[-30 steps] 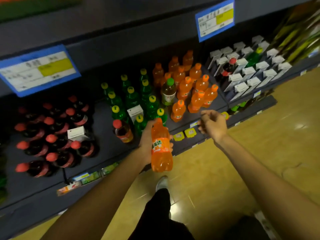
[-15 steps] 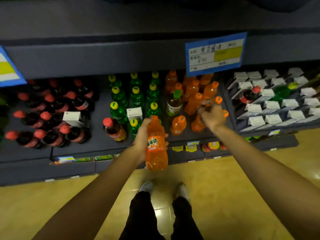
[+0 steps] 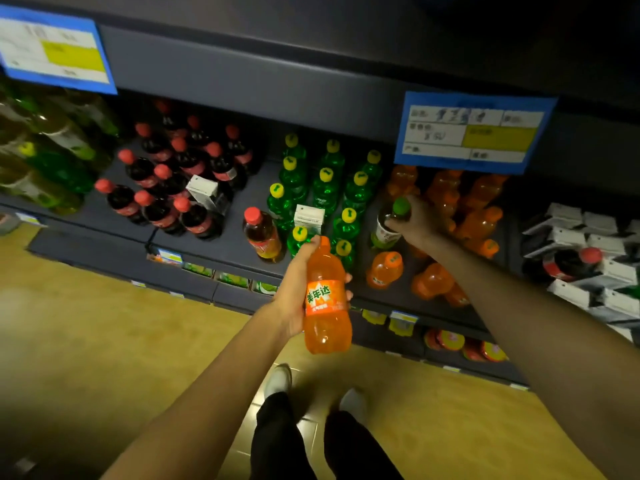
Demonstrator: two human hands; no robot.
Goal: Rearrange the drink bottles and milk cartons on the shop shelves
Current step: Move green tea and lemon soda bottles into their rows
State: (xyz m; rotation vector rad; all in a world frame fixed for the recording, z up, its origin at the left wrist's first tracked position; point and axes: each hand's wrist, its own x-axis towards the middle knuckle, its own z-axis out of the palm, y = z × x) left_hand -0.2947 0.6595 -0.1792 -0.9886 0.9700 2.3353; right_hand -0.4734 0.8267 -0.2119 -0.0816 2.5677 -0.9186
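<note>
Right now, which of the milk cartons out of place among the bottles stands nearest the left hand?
The white carton among the yellow-capped green bottles, just above the left hand. The other stray carton sits farther left, among the red-capped dark bottles.

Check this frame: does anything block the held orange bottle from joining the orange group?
Yes. The green-capped bottle stands at the orange bottles' near-left edge, gripped by the right hand. The left hand holds the orange bottle off the shelf.

The orange bottle point(image 3: 325, 296) label reads "美年达".
</note>
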